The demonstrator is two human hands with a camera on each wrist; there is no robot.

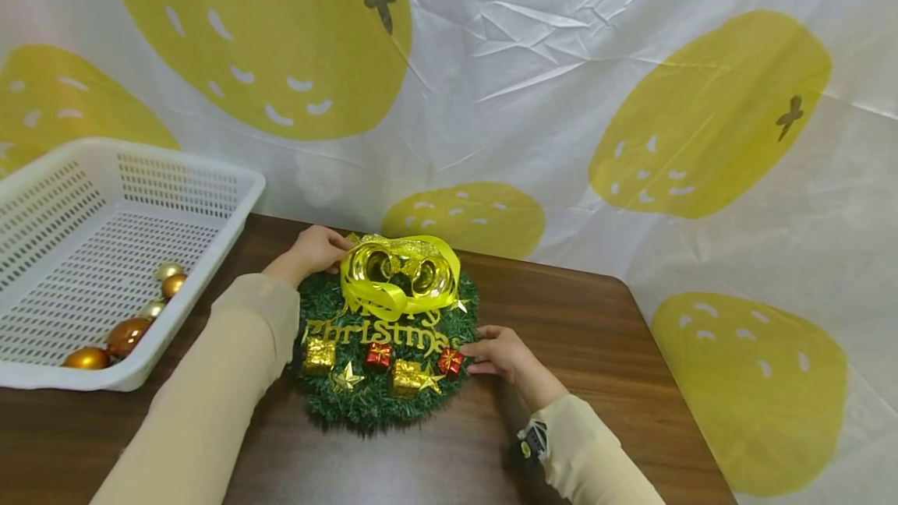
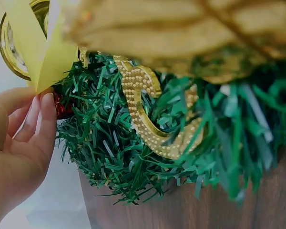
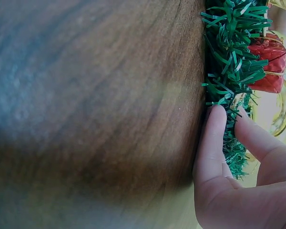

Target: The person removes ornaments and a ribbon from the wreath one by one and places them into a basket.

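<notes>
A green tinsel Christmas wreath [image 1: 351, 404] lies on the dark wooden table. It carries gold "Merry Christmas" lettering [image 1: 393, 335], two gold bells [image 1: 443, 277] and yellow ribbon [image 1: 386, 302]. Small red and gold gift boxes [image 1: 320, 356] and gold stars sit along its lower half. At the upper left, my left hand [image 1: 319, 249] pinches the ribbon beside the bells; in the left wrist view thumb and fingertips meet at the ribbon's folded end [image 2: 40, 71]. My right hand [image 1: 507, 357] holds the wreath's right edge between thumb and fingers, close to a red gift box [image 3: 271, 64].
A white perforated plastic basket [image 1: 168, 170] stands on the left, with several gold and bronze ball ornaments [image 1: 129, 337] along its near right side. Behind the table [image 1: 561, 318] hangs a pale cloth [image 1: 505, 45] printed with yellow fruit.
</notes>
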